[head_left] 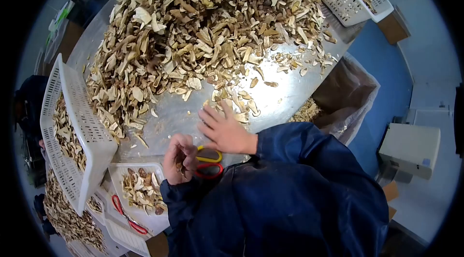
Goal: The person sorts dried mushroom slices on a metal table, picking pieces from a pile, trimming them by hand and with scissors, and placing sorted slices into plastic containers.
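Note:
My right hand [224, 132] lies flat with its fingers spread on the metal table, at the near edge of a large pile of dried mushroom slices [203, 35]. Several loose slices touch or lie close to its fingertips. My left hand [178, 158] is palm up with curled fingers around small brown pieces that look like dried mushroom; most of them are hidden. Beside it, partly under both hands, show the yellow and red handles of scissors [209, 164]; their blades are out of sight.
A white tray [115, 172] of slices and red-handled scissors [126, 216] are at the lower left. White perforated baskets [96, 136] stand around the pile. A lined bin [360, 88] is on the right. Another person's dark sleeve [31, 92] shows at far left.

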A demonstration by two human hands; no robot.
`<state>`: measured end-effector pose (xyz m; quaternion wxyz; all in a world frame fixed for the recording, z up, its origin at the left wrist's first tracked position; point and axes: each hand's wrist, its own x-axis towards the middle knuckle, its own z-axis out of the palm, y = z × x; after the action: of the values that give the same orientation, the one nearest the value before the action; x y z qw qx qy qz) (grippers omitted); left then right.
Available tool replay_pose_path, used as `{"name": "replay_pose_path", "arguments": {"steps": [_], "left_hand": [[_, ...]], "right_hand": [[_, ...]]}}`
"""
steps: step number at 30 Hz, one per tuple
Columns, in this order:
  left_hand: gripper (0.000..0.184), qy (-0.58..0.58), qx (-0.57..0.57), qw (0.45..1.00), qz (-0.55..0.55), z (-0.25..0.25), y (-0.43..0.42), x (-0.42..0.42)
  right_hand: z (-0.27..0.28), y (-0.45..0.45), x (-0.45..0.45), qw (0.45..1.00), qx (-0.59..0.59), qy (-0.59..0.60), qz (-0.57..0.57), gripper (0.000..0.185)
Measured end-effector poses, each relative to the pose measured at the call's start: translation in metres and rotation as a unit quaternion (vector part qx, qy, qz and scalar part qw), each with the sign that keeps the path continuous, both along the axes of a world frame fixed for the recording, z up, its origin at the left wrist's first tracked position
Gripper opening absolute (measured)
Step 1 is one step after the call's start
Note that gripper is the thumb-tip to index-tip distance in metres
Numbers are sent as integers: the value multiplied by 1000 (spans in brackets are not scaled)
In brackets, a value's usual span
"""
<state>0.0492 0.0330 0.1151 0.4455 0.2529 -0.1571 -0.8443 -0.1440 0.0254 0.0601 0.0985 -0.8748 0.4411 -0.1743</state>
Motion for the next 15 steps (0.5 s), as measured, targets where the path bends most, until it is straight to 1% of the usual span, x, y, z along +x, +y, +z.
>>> {"name": "replay_pose_path", "arguments": {"steps": [2,6,9,11,14,15], "left_hand": [[21,-1,16,1000,-3,0,-1,-3],[18,28,38,999,-26,-5,-1,-10],[19,17,52,998,-40,-12,-3,-16],[17,81,102,991,-38,-21,-7,-21],[15,213,165,962,-40,-42,-12,-31],[15,232,182,955,-34,-47,-14,-35]], "right_hand": [[6,-19,-9,999,-26,18,-32,53],[6,-42,-21,993,-57,29,-100,48],[1,-48,-49,982,-82,49,-166,44],[-3,-42,-83,963,-84,70,-245,33],[4,-20,-153,916,-92,135,-366,31],[3,-8,-178,893,-85,153,-414,29]]}}
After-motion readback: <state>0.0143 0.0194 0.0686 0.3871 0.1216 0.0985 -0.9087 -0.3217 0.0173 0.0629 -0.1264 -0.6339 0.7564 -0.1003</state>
